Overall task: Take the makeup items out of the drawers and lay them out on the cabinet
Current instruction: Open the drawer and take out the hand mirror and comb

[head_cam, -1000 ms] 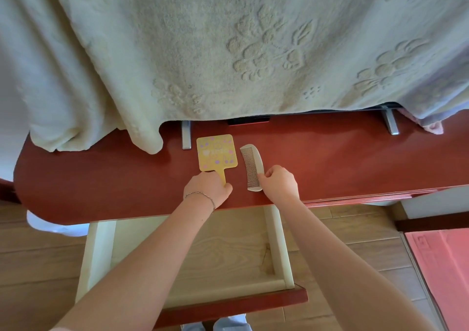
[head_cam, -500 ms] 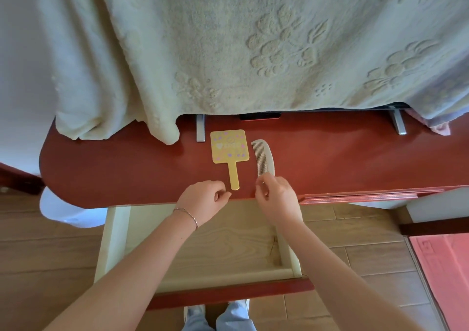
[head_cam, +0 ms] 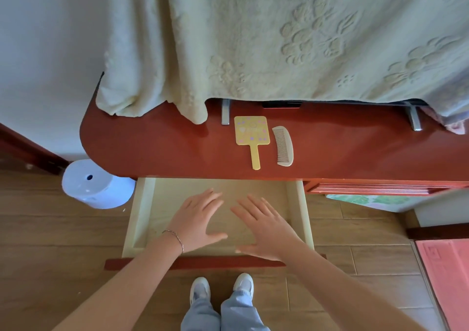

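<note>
Both hands (head_cam: pixel 200 220) (head_cam: pixel 266 225) now off mirror (head_cam: pixel 251 134)/comb (head_cam: pixel 283 145), fingers spread, empty; drawer (head_cam: pixel 142 211) rear hidden.

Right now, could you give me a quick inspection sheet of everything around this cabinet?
Surface: red cabinet top, glossy, partly under a pale blanket.
Job's things: yellow hand mirror and comb side by side, apart; open drawer shows nothing inside.
Clutter: two metal feet.
Hands: left hand and right hand, fingers spread, empty, over the drawer.
Cables: nothing seen.
Surroundings: wood floor, white cylinder, pink mat.
</note>
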Demonstrator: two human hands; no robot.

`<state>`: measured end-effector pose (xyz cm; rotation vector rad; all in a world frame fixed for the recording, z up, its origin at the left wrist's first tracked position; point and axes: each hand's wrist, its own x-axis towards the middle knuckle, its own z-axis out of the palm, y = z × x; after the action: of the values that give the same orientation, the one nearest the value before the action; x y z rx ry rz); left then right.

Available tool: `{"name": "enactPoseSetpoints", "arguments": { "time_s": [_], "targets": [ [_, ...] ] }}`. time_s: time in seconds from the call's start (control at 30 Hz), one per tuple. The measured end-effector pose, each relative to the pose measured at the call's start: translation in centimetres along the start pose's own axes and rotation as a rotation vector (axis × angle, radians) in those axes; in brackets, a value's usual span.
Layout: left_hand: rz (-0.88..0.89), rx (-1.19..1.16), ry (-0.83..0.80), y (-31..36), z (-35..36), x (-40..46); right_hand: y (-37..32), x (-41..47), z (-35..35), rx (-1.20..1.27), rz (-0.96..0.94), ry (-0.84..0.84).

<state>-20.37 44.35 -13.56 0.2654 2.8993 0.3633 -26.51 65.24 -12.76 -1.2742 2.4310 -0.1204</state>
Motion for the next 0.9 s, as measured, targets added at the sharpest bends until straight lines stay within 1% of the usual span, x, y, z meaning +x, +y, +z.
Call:
{"name": "enactPoseSetpoints", "arguments": {
  "time_s": [0.07, 0.17, 0.3, 0.43, 0.57, 0.67, 0.73, 0.9],
  "targets": [
    [0.014, -0.018, -0.063, -0.2, 0.6, -1.1, -0.4, -0.5, 0.3, -0.025, -0.012, -0.053],
    [0.028, 0.002, -0.110, -0.4, 1.4, -2.5, -1.0, -1.1, 0.8, -0.035, -0.045, -0.124],
    [0.047, 0.066, -0.275, -0.1, 1.5, -3.9, -1.3, -1.7, 1.7, -0.091, -0.073, -0.154],
    [0.068, 0.162, -0.371, -0.3, 1.7, -4.9, -1.4, -1.9, 1.4, -0.112, -0.040, -0.147],
    [0.036, 0.201, -0.336, -1.3, 2.3, -5.0, -1.4, -1.9, 1.3, -0.119, -0.006, -0.124],
    [0.044, 0.216, -0.275, -1.9, 2.4, -4.8, -1.2, -1.8, 1.4, -0.122, 0.032, -0.081],
    [0.056, 0.232, -0.195, -2.3, 2.4, -4.5, -1.1, -1.7, 1.5, -0.149, 0.057, -0.064],
    [0.015, 0.243, -0.181, -3.0, 2.0, -4.1, -0.7, -1.3, 1.4, -0.190, 0.139, -0.023]
  ]
}}
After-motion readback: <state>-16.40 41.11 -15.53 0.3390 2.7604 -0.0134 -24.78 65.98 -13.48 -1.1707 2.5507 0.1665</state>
